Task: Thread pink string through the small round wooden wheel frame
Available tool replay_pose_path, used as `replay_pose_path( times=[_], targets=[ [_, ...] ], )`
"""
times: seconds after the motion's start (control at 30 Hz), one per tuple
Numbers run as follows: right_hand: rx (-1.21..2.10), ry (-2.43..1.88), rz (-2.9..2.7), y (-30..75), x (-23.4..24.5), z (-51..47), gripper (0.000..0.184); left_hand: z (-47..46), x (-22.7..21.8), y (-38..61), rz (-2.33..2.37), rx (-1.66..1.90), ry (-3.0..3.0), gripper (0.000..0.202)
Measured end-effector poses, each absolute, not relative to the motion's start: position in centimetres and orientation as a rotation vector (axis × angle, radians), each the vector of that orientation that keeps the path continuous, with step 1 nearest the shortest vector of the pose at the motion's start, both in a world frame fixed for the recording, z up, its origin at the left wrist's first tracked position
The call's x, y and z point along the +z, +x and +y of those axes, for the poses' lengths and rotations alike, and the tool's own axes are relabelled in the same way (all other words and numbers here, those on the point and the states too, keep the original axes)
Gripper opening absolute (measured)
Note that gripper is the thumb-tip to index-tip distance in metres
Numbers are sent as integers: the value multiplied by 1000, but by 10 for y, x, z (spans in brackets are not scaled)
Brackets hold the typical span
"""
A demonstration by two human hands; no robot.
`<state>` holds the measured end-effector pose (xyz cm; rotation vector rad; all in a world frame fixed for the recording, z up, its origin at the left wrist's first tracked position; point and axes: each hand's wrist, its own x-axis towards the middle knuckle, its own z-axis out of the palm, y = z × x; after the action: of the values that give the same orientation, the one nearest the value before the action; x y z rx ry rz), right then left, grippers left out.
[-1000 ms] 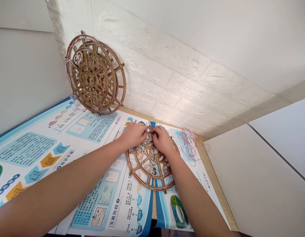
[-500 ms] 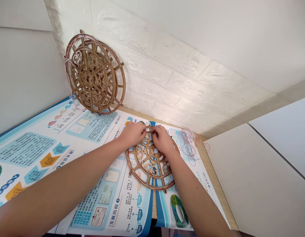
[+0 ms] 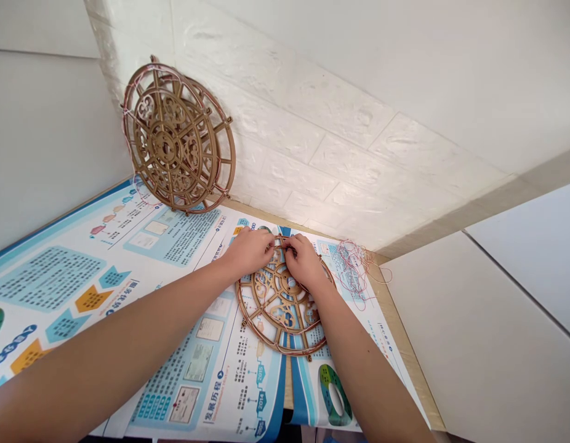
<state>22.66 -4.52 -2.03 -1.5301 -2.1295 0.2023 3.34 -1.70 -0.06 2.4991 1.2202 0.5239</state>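
Gold fretwork wheel (image 3: 279, 307) lies flat on a printed poster (image 3: 68, 289), under both hands, its spokes and rings showing the blue print beneath. The left hand (image 3: 248, 252) and right hand (image 3: 305, 263) rest on its far part, curled rather than spread, with the fingers (image 3: 271, 244) bunched and their tips nearly meeting at the far rim. They seem to pinch something there, but it is too small to make out, so I cannot tell what they grip, if anything. Both forearms reach in from the near edge of the view.

Just right of the right hand, a loose tangle of red thread (image 3: 354, 271) lies on the poster, near the table's wooden edge (image 3: 405, 351). Beyond the poster, a second wheel (image 3: 176, 138), the same gold, stands tilted against a white brick-pattern wall (image 3: 313, 123), with pale thread wrapped around its rim and a loop (image 3: 144, 194) trailing down to the poster. A plain pale panel (image 3: 483, 344) fills the right side, and a grey wall (image 3: 45, 154) the left.
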Motion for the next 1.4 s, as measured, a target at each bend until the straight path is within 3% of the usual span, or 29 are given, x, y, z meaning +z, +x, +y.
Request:
replay_pose_path(
  times=[1.4],
  targets=[
    [197, -1540, -2127, 227, -21, -46, 23, -15, -3, 32, 1248, 527, 2500, 20]
  ],
)
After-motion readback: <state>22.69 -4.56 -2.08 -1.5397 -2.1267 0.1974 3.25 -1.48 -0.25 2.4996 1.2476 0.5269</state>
